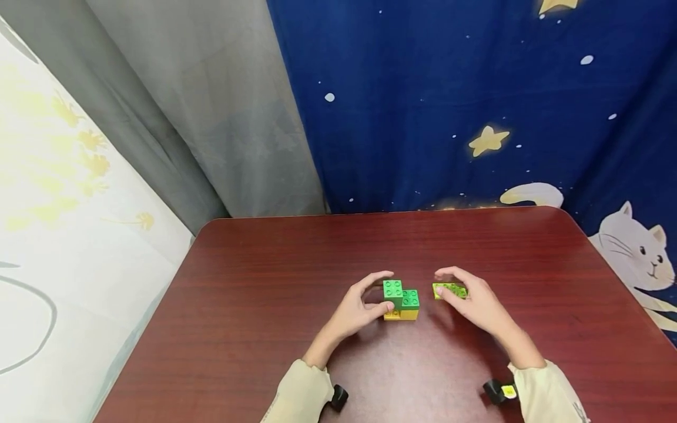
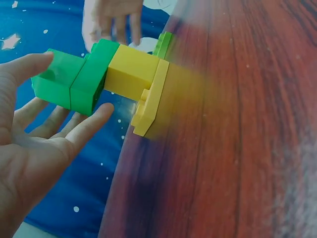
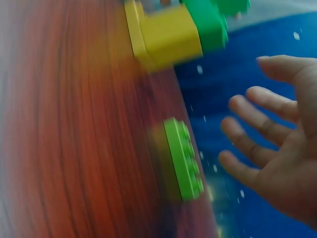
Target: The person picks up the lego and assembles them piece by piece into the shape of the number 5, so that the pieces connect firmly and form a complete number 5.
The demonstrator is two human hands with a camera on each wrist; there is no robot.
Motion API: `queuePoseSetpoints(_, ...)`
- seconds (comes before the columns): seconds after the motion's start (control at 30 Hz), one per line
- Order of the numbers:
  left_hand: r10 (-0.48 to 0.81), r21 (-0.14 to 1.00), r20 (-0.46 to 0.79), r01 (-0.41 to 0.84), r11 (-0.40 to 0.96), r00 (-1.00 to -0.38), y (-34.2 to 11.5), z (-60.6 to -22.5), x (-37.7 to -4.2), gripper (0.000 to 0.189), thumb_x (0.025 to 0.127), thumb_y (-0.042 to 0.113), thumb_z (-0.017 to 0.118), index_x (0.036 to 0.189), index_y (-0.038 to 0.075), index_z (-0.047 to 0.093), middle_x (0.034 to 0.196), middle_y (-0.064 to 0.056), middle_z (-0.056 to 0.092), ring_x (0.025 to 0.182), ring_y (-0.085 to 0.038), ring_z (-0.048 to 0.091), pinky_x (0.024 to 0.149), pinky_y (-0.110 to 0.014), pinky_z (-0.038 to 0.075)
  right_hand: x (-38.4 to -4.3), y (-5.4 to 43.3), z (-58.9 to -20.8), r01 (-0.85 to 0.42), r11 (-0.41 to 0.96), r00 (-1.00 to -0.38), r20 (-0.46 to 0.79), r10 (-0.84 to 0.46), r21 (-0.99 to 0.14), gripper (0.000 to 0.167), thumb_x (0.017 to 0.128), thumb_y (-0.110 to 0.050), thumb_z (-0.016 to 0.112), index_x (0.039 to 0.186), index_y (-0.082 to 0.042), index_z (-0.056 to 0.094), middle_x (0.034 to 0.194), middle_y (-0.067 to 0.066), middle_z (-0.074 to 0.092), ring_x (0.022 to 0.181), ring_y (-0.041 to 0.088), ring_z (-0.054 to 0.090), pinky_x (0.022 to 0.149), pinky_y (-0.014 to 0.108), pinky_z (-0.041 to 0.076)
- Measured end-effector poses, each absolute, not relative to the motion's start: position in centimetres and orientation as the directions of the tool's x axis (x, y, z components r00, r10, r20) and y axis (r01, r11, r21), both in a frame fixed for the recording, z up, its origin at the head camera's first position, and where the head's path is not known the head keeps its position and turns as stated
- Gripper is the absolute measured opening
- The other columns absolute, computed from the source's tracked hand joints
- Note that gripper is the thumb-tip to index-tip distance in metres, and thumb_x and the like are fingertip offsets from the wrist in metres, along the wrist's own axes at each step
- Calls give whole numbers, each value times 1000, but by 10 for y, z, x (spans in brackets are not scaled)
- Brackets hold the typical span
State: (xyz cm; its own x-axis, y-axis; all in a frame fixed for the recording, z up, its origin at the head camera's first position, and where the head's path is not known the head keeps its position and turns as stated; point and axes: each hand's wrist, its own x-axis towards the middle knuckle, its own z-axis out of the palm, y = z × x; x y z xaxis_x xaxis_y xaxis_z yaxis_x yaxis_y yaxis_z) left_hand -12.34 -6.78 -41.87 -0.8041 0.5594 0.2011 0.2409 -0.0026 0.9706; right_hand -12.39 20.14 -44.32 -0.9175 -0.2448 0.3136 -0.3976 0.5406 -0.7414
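1. The left hand (image 1: 355,308) is spread in a curve about the upper green brick (image 1: 392,292), thumb on the near side and fingers reaching to the far side; whether it touches the brick, I cannot tell.
2. That brick tops a stack on the table (image 1: 264,282); below it sits the lower green brick (image 1: 411,299), reaching farther right; then the thick yellow brick (image 1: 409,315); then the thin yellow plate (image 2: 154,96) at the bottom, its bare studs to the left.
3. The right hand (image 1: 478,302) is spread too, apart from the lime brick (image 3: 182,161); that brick lies studs up on the table, right of the stack.
4. Pale sleeves (image 1: 301,390) cover both forearms; a blue curtain (image 1: 412,117) with stars hangs at the far side, a grey curtain (image 1: 238,117) to its left.
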Motion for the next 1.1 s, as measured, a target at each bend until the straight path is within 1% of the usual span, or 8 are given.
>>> queuePoseSetpoints(0.1, 554, 970, 212, 240, -21, -805, -68, -418, -124, 53, 86, -3, 62, 135, 3, 42, 131, -23, 45, 116, -38, 48, 78, -32, 51, -126, 218, -449, -398, 651, -916, 323, -240, -646, 33, 81, -16, 72, 111, -5, 61, 105, 5, 64, 96, 24, 60, 79, 42, 45)
queuePoseSetpoints(0.17, 551, 969, 222, 246, -32, -805, -68, -418, -125, 54, 86, -3, 62, 135, 4, 42, 131, -22, 45, 118, -39, 46, 78, -33, 51, -126, 226, -451, -391, 681, -918, 312, -244, -619, 36, 79, -14, 74, 110, -3, 61, 105, 7, 63, 96, 26, 59, 80, 45, 44)
queuePoseSetpoints(0.37, 554, 964, 242, 261, -47, -797, -69, -420, -125, 54, 85, -4, 62, 134, 3, 43, 131, -18, 46, 116, -40, 46, 77, -35, 52, -128, 235, -458, -351, 713, -936, 248, -249, -607, 45, 74, -11, 78, 113, 1, 59, 107, 14, 61, 100, 31, 56, 84, 49, 41)
queuePoseSetpoints(0.57, 530, 962, 258, 266, -63, -808, -68, -422, -123, 54, 84, -4, 64, 134, 4, 44, 128, -16, 48, 115, -39, 46, 78, -36, 52, -130, 238, -461, -339, 733, -940, 239, -243, -590, 53, 72, -8, 78, 118, 5, 55, 109, 18, 60, 101, 36, 54, 85, 51, 40)
queuePoseSetpoints(0.73, 523, 963, 252, 264, -53, -814, -68, -420, -124, 56, 84, -3, 65, 134, 6, 44, 130, -17, 47, 116, -37, 46, 79, -36, 51, -135, 238, -457, -334, 786, -942, 217, -256, -521, 49, 72, -8, 77, 114, 5, 58, 106, 19, 60, 97, 38, 51, 83, 52, 37)
queuePoseSetpoints(0.9, 521, 959, 262, 277, -51, -812, -69, -419, -124, 55, 84, -3, 65, 134, 5, 44, 129, -19, 47, 115, -37, 47, 78, -36, 52, -138, 236, -459, -361, 808, -930, 238, -279, -465, 38, 71, -7, 76, 106, 2, 64, 99, 16, 61, 90, 36, 52, 79, 49, 37)
queuePoseSetpoints(1.0, 530, 955, 275, 290, -56, -802, -69, -419, -123, 56, 84, -3, 64, 134, 3, 42, 127, -24, 47, 114, -39, 47, 78, -37, 52, -137, 237, -461, -369, 809, -927, 246, -284, -457, 32, 71, -5, 76, 101, 1, 66, 93, 12, 62, 86, 33, 52, 80, 48, 36)
queuePoseSetpoints(1.1, 530, 952, 284, 300, -57, -799, -69, -419, -123, 57, 83, -4, 65, 135, 2, 41, 125, -26, 47, 114, -39, 47, 78, -37, 52, -135, 237, -460, -356, 810, -932, 240, -271, -466, 31, 72, -7, 76, 100, 0, 66, 93, 10, 62, 86, 32, 52, 78, 48, 37)
